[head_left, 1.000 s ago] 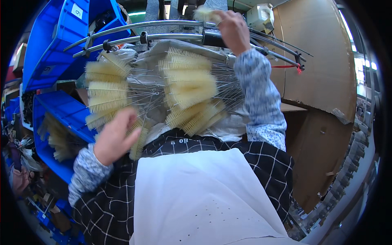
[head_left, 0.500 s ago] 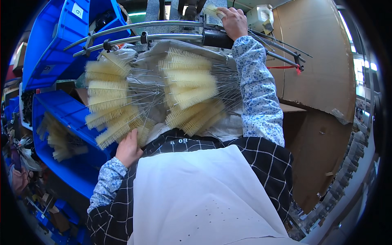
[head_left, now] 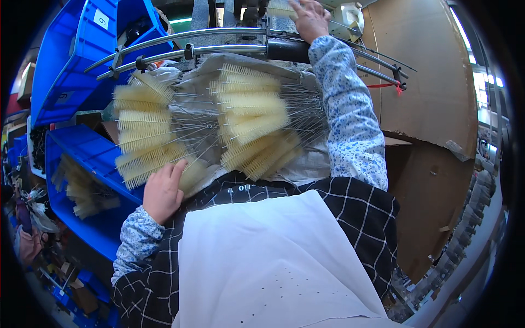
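Pale yellow bristle brushes with twisted wire stems lie in two fanned piles, a left pile (head_left: 143, 128) and a right pile (head_left: 254, 106). My left hand (head_left: 163, 192) is at the near end of the left pile, its bent fingers closed on the bristles of a brush (head_left: 192, 174). Ahead on the right, my right arm reaches over metal rails, and my right hand (head_left: 311, 22) grips another pale brush (head_left: 280, 7) at the top edge of the view. That brush is partly cut off there.
Parallel metal rails (head_left: 227, 49) with a black sleeve (head_left: 288, 50) cross beyond the piles. Blue bins (head_left: 65, 82) stand at the left; a lower blue bin (head_left: 90, 150) holds more brushes. Cardboard (head_left: 421, 82) walls the right side. Pale sheeting (head_left: 202, 82) lies under the brushes.
My right hand has moved slightly farther away with its brush. My left hand has shifted a little left and up along the near end of the left pile.
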Motion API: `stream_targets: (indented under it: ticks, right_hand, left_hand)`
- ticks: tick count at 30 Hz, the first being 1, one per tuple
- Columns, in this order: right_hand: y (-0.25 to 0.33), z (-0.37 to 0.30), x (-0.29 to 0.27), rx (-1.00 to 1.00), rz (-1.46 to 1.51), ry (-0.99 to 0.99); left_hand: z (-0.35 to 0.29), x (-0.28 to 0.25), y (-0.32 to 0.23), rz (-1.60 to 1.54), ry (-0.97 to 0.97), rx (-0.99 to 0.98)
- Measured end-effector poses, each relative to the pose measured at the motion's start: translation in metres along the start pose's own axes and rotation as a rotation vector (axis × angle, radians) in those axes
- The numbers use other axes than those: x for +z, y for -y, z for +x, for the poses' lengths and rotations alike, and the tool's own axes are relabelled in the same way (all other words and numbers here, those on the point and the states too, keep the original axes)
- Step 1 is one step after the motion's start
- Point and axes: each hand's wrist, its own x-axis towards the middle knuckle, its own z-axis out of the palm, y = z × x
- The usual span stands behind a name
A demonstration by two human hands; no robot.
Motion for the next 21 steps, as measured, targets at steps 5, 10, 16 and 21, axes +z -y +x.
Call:
stream_targets:
  ticks: [5,10,16,21]
  right_hand:
    - [-0.037,-0.028,-0.018,0.299,-0.094,0.203]
    - [-0.043,-0.035,-0.003,0.333,0.192,0.153]
    - [-0.012,-0.023,-0.002,0.296,0.253,0.154]
    - [0.020,-0.011,-0.021,0.316,0.201,0.179]
  left_hand:
    - [0.005,-0.027,0.004,0.245,-0.144,0.010]
    - [0.018,-0.067,0.013,0.168,-0.081,-0.074]
    - [0.010,-0.110,0.025,-0.381,-0.070,-0.044]
    - [-0.010,-0.142,0.032,-0.630,-0.187,-0.118]
